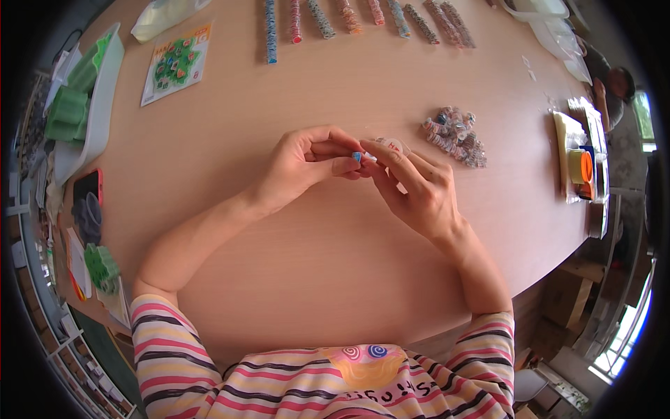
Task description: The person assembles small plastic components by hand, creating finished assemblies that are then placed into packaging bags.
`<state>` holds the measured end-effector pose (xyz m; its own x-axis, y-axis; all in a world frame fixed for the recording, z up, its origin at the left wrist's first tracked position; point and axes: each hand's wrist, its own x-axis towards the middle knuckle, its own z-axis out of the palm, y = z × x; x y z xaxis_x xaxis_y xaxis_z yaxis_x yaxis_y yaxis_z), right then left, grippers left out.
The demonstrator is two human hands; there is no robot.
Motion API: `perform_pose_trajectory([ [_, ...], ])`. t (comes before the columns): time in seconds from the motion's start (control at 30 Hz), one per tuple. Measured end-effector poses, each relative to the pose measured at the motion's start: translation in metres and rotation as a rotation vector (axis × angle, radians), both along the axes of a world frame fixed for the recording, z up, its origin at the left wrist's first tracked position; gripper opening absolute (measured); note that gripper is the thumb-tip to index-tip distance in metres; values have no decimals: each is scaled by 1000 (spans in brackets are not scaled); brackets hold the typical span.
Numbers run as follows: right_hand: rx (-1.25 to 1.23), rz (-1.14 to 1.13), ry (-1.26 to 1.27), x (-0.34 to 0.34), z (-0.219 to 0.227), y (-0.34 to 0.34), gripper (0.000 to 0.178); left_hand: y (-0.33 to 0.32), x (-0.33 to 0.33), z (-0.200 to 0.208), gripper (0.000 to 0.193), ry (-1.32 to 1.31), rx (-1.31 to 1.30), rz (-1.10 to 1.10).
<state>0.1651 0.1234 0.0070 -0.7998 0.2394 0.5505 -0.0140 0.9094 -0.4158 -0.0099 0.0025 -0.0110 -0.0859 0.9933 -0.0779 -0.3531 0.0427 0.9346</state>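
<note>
Over the middle of the table my two hands meet at the fingertips. My left hand (307, 159) is closed in a pinch on a small blue piece (356, 157); its exact kind is too small to tell. Thumb and fingers of my right hand (419, 178) are pressed together at a small whitish bit right beside it, mostly hidden by the fingers. A round pale disc with red marks (394, 144) shows just behind my right fingers; I cannot tell whether the hand touches it. To the right of that hand lies a heap of coiled, patterned strands (455, 136).
Several patterned strands (347, 17) lie in a row at the far edge. A flat illustrated packet (176, 66), a white tray (105, 105) with green molds, and a phone (88, 188) are at left. Packages and an orange-rimmed roll (581, 166) stand right, near another person (608, 84).
</note>
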Motion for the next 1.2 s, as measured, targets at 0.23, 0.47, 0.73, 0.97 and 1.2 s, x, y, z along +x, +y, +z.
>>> perform_pose_trajectory([
  [0.23,143,-8,-19,-3,6,0,19,0,-3,4,22,-11,-78,-15],
  [0.47,227,92,-27,-6,7,5,17,1,-6,7,18,-32,-115,-93],
  [0.73,310,7,121,-6,-5,0,17,-2,2,3,21,-48,-86,32],
  [0.97,187,-76,94,-7,5,3,22,-1,-1,2,21,-81,-34,65],
  [1.2,61,-14,104,-8,10,5,25,-1,-15,17,19,106,-48,109],
])
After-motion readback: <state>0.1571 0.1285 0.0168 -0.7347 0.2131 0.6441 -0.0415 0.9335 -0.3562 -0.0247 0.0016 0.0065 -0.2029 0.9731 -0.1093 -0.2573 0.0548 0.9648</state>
